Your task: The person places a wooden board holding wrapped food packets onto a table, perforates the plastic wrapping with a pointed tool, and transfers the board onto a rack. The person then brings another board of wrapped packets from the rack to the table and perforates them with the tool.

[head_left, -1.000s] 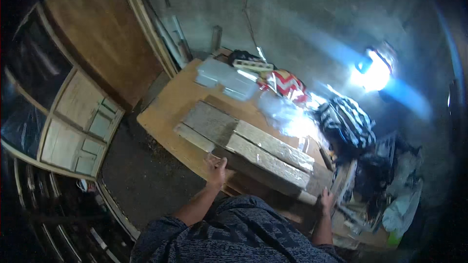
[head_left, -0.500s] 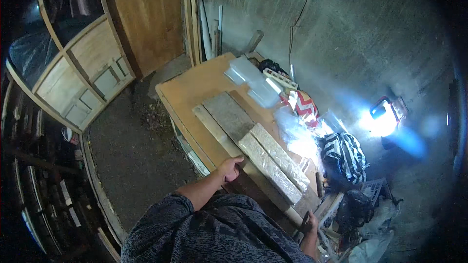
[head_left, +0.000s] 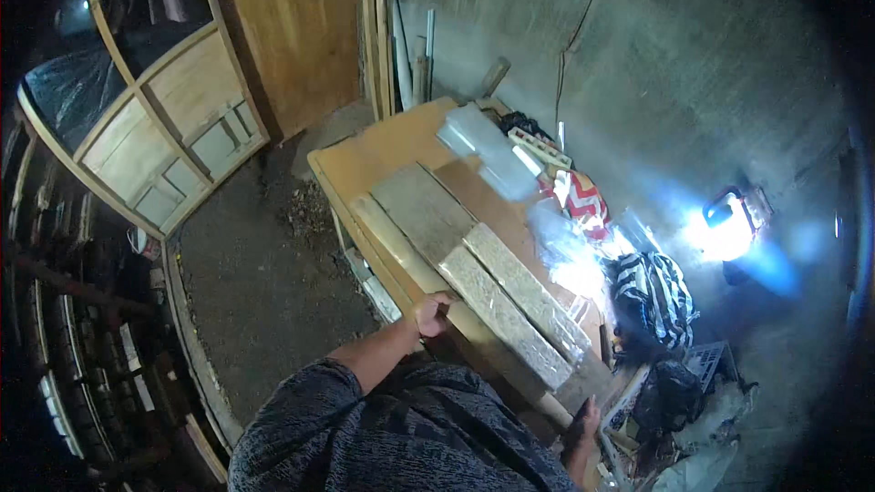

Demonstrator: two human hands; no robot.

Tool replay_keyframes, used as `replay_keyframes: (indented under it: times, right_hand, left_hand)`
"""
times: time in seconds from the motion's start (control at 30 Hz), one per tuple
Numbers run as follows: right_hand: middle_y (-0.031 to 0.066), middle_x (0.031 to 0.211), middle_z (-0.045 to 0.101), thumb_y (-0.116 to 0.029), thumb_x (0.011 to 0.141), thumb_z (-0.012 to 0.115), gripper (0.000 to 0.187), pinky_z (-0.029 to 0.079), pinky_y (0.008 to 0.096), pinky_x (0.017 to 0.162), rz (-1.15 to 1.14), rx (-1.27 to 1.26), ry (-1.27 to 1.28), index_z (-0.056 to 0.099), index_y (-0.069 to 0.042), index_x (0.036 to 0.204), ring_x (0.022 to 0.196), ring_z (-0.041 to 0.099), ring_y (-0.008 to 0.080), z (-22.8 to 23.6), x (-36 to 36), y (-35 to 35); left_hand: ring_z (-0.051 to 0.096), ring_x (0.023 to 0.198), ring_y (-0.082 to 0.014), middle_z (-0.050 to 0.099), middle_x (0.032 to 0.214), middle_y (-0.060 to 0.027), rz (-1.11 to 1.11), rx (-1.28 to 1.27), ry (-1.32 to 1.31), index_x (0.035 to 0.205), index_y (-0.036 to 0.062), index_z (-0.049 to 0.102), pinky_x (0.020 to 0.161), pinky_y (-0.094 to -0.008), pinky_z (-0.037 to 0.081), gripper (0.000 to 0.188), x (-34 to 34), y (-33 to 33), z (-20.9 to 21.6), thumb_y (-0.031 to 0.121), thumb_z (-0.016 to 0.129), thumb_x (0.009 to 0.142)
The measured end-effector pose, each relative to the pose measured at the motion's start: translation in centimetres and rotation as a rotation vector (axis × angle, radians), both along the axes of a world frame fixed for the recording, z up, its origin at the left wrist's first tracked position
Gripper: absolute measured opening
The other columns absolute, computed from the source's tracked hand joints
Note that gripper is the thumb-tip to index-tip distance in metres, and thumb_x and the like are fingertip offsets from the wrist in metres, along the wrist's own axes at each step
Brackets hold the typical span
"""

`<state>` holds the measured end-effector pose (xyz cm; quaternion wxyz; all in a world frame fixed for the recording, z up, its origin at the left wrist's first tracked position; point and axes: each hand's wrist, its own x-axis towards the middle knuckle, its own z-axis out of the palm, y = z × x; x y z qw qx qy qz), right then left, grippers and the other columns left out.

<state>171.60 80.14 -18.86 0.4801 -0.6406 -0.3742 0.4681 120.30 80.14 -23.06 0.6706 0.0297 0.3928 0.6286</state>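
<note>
A long grey wooden board (head_left: 417, 208) lies slantwise on the table, beside a paler wood strip (head_left: 392, 230) along its near side. On the board's nearer half rest two long, flat packs wrapped in shiny clear plastic, a left pack (head_left: 497, 319) and a right pack (head_left: 527, 287), side by side with a narrow gap. My left hand (head_left: 432, 314) closes on the near long edge beside the left pack, its fingertips partly hidden. At the near right end, my right hand (head_left: 586, 428) grips the board's corner; its lower fingers are in shadow.
The brown tabletop (head_left: 383, 150) holds translucent plastic containers (head_left: 488, 150) and a red-and-white zigzag bag (head_left: 583, 205). A glaring lamp (head_left: 729, 226) hangs near the grey wall. Right of the table sit a striped bag (head_left: 652, 296) and a black plastic bag (head_left: 670, 392).
The board and packs have shifted slightly toward the table's left edge, and the gap between the packs looks wider. My right hand has moved slightly right with the end. The view has shifted a little.
</note>
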Motion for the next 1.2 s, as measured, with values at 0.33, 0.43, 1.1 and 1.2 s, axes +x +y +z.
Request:
replay_keyframes:
  times: [0.33,0.43,1.1,1.2]
  right_hand:
    - [0.0014,0.082,0.056,-0.038,0.094,0.062,0.035,0.043,0.0327,0.068,0.236,-0.063,-0.105,0.059,-0.004,0.099,0.078,0.052,0.0148,11.0,-12.4,5.7]
    - [0.0047,0.088,0.056,-0.034,0.094,0.062,0.032,0.044,0.035,0.063,0.391,-0.117,0.045,0.059,-0.005,0.109,0.078,0.055,0.018,11.7,-15.7,5.4]
    - [0.0158,0.122,0.058,-0.024,0.09,0.059,0.045,0.05,0.0392,0.09,1.281,-0.326,0.33,0.052,0.0,0.127,0.105,0.06,0.0288,24.6,-57.2,-35.4]
    - [0.0153,0.123,0.058,-0.024,0.089,0.059,0.047,0.049,0.04,0.092,1.355,-0.336,0.353,0.051,0.0,0.128,0.106,0.06,0.029,25.8,-63.8,-45.7]
  left_hand:
    - [0.063,0.104,-0.0271,0.067,0.111,-0.0139,0.277,0.08,-0.222,0.113,-0.0026,0.063,0.094,-0.0427,0.048,0.032,-6.1,-11.0,12.0,0.014,0.058,0.086]
    - [0.067,0.096,-0.0267,0.07,0.101,-0.0131,0.271,0.222,-0.324,0.106,-0.0028,0.066,0.089,-0.0426,0.051,0.029,-7.3,-16.1,16.3,0.015,0.059,0.085]
    - [0.064,0.087,-0.0225,0.066,0.088,-0.0066,1.168,0.28,-0.026,0.094,0.0034,0.065,0.093,-0.0463,0.048,0.014,-24.2,-79.6,24.1,0.01,0.063,0.083]
    - [0.065,0.091,-0.0238,0.068,0.089,-0.0071,1.312,0.289,-0.018,0.093,0.0013,0.065,0.096,-0.0486,0.047,0.015,-28.1,-91.7,25.0,0.011,0.063,0.083]
